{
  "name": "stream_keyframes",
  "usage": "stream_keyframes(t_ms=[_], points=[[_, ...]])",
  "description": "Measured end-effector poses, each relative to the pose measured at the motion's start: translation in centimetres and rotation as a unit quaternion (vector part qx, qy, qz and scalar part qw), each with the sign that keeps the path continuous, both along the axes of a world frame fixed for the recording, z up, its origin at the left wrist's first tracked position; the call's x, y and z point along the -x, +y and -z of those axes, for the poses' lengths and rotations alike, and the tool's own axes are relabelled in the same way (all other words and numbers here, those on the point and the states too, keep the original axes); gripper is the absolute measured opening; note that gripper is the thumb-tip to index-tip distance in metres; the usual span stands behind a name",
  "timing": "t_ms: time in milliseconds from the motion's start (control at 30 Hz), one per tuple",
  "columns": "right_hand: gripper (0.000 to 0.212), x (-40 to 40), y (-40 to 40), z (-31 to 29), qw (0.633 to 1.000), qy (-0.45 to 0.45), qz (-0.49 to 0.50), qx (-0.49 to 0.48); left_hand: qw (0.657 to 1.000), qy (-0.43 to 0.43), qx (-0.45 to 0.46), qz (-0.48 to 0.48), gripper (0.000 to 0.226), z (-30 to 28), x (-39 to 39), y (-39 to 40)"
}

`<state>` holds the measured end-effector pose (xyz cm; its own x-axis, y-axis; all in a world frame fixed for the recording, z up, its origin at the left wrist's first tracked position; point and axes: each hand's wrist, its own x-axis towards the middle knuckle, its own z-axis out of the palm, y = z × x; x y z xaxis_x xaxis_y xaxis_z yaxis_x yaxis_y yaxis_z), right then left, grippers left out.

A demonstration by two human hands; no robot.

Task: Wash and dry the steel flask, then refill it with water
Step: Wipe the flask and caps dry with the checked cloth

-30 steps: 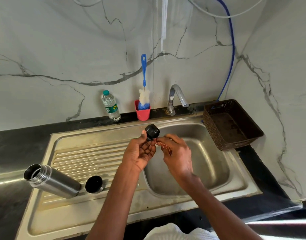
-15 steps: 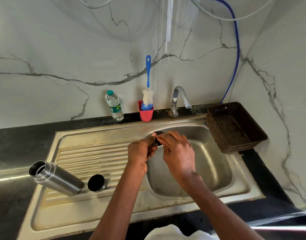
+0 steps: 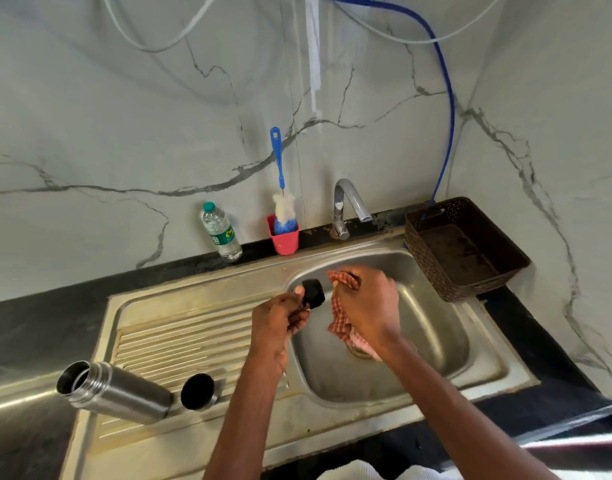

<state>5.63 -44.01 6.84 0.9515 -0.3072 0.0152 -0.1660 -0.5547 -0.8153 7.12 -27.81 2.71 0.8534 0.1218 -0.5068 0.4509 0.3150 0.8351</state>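
Note:
The steel flask (image 3: 119, 393) lies open on its side at the left of the drainboard, mouth facing left. Its steel cup lid (image 3: 198, 392) rests beside it, open end facing me. Over the sink basin (image 3: 432, 341), my left hand (image 3: 280, 323) holds the black stopper cap (image 3: 313, 292) between thumb and fingers. My right hand (image 3: 366, 310) grips a red checked cloth (image 3: 342, 306) right next to the cap; part of the cloth hangs below the palm.
A tap (image 3: 347, 206) stands behind the basin, not running. A red cup with a blue bottle brush (image 3: 283, 216) and a plastic water bottle (image 3: 221, 232) stand against the wall. A brown basket (image 3: 470, 251) sits at the right of the sink.
The hands pressed together around the cap half a second ago; now they have parted a little, the cap shows again and more of the cloth is visible.

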Motion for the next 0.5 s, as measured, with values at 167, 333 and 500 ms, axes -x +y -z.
stream_keyframes(t_ms=[167, 333, 500], points=[[0.036, -1.6, -0.4, -1.0, 0.988, -0.042, -0.133, 0.069, 0.997, 0.026, 0.044, 0.059, 0.042, -0.7, -0.6, 0.1], [0.027, -2.8, -0.7, -1.4, 0.981, 0.061, -0.116, -0.143, 0.975, 0.089, 0.198, 0.053, 0.035, -1.0, -0.2, 0.5], [0.021, -1.5, 1.3, 0.2, 0.943, 0.110, -0.015, -0.315, 0.956, 0.096, 0.276, 0.008, 0.025, -0.7, 0.1, -0.1]])
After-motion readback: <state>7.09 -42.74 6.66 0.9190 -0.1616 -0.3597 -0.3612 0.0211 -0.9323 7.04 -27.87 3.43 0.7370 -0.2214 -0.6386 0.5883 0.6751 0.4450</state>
